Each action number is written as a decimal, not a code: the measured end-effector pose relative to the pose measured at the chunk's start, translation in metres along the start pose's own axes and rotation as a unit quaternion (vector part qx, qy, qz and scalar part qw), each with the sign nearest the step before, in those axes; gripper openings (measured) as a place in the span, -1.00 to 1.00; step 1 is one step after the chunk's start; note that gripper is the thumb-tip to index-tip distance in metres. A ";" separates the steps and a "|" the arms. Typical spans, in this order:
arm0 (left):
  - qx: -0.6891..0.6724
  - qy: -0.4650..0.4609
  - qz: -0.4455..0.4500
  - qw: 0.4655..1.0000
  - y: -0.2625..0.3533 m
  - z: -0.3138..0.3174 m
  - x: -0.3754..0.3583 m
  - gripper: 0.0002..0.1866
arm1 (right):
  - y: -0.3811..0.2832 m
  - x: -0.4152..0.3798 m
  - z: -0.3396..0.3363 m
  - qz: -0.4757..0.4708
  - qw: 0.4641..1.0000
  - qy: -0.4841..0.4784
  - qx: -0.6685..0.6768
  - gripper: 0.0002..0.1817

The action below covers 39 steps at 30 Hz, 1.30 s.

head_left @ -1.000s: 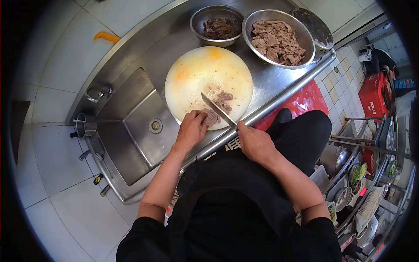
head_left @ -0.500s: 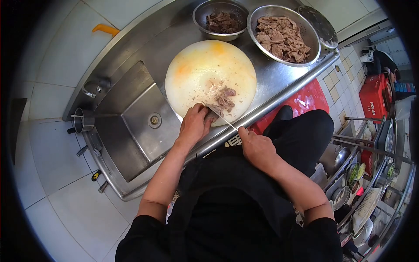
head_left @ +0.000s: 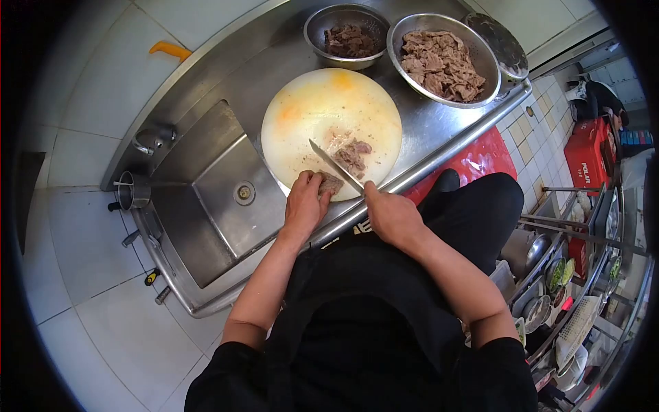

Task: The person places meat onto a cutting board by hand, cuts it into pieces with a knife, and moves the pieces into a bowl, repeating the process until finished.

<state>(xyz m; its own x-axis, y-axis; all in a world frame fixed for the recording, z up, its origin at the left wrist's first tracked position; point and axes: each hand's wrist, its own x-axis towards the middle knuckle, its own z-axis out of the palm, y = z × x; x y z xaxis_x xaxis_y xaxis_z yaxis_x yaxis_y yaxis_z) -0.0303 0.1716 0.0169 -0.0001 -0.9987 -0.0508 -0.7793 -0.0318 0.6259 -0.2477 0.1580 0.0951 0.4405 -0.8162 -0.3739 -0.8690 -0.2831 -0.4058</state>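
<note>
A round white cutting board with orange stains lies on the steel counter. At its near edge my left hand is closed on a piece of cooked meat, fingertips on top of it. My right hand is wrapped round the handle of a knife, the handle itself hidden in the fist. The blade slants over the board to the upper left, between the held piece and a small heap of sliced meat. Fine meat crumbs lie around the heap.
Behind the board stand a colander with darker meat and a larger bowl of sliced meat. A steel sink lies to the left, with a faucet. An orange handle sticks up at the back edge. Shelves with containers stand at right.
The knife has swung out further over the board, its tip now farther from me and clear of my left fingers. My right hand has moved slightly left and forward. My left hand stays on the meat.
</note>
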 end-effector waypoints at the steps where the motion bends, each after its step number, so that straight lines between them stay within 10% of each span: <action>1: 0.006 -0.012 -0.006 1.000 0.002 -0.002 0.001 -0.59 | 0.001 -0.011 -0.004 -0.009 1.000 -0.008 0.001 -0.71; 39: -0.023 -0.005 0.046 0.999 -0.023 0.000 -0.004 -0.71 | 0.008 -0.004 0.032 -0.039 0.999 -0.016 -0.002 -0.76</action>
<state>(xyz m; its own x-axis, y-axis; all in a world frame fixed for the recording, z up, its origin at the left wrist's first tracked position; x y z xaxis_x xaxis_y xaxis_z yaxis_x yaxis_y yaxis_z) -0.0125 0.1766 0.0025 -0.0774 -0.9970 0.0014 -0.7465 0.0589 0.6628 -0.2491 0.1757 0.0666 0.5144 -0.7752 -0.3667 -0.8321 -0.3479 -0.4319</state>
